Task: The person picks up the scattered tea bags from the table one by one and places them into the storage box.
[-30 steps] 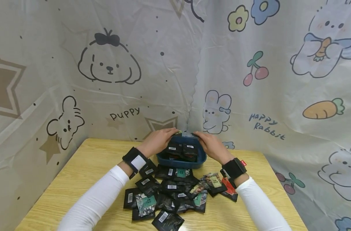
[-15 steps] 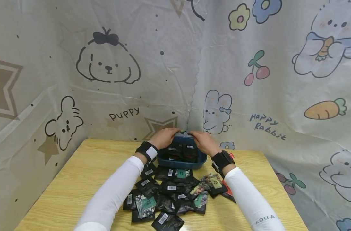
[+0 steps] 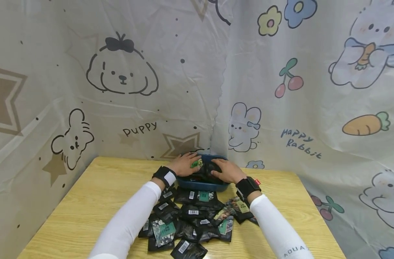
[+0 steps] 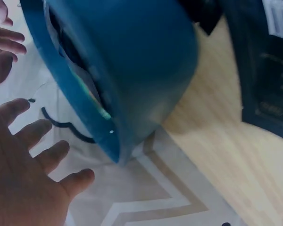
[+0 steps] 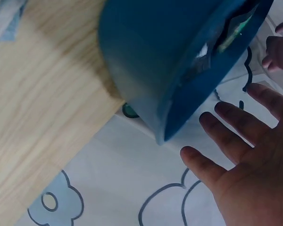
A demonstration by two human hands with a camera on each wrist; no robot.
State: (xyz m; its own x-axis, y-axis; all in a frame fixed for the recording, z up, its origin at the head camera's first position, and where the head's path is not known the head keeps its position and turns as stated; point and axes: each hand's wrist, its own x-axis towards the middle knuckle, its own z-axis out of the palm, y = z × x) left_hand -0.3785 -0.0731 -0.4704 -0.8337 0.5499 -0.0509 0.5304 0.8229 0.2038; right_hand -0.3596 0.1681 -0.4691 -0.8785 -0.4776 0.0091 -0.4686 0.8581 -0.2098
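Observation:
A blue plastic bin (image 3: 201, 186) stands at the back of the table, with black packets inside it. One packet with a green label (image 3: 197, 163) shows at the bin's back left, beside the left fingers. My left hand (image 3: 181, 165) is over the bin's left side; in the left wrist view its fingers are spread and hold nothing. Over the right side is my right hand (image 3: 230, 171), near a black packet (image 3: 211, 168). Its fingers also look spread and free in the right wrist view. Both hands partly cover the bin's contents.
In front of the bin, several black packets (image 3: 185, 228) lie in a loose, overlapping pile on the wooden table (image 3: 103, 201). Some show patterned faces, such as a packet with a teal label (image 3: 164, 230). A printed curtain (image 3: 190, 79) hangs just behind the table.
Both hands were pinching packets at the bin's back rim. They have come down and nearer over the bin, and let go. The green-labelled packet now shows inside it.

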